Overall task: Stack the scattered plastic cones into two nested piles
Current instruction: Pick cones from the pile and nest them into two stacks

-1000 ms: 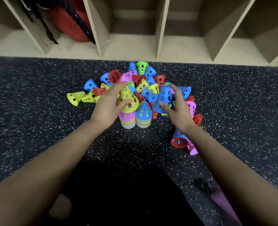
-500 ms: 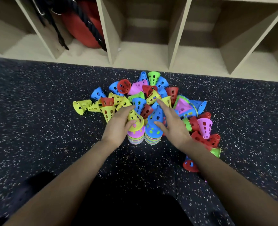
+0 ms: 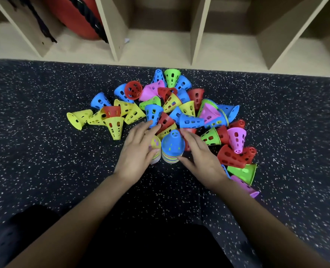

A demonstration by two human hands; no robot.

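1. Two nested piles stand upright, side by side, on the dark speckled floor (image 3: 44, 151), at the near side of the heap of loose cones (image 3: 171, 102).
2. The left pile (image 3: 156, 145) has a yellow cone on top with pink beneath it. The left hand hides most of it.
3. The right pile (image 3: 172, 146) is capped by a blue cone, with rims of many colours banded at its base.
4. The left hand (image 3: 139, 151) lies over the left pile, its grip spread and its fingers straight, pointing toward the floor's far edge. It holds nothing.
5. The right hand (image 3: 199, 153) sits just right of the right pile, its grip spread. The thumb is by the pile's base and the fingers lie along its right flank. I cannot tell whether they touch it.
6. The loose cones lie tumbled between the piles and the far edge, in yellow, blue, red, green and pink.
   - A yellow cone (image 3: 77, 118) lies on its side at the left end.
   - A green cone (image 3: 171, 74) stands nearest the far edge.
   - A red cone (image 3: 230, 157), another green cone (image 3: 243, 172) and a purple cone (image 3: 245, 187) lie beside the right wrist.
7. A wooden shelf unit (image 3: 156, 45) runs along the far edge. Its left compartment holds a red round object (image 3: 77, 18) with a black rope (image 3: 91, 18) across it.
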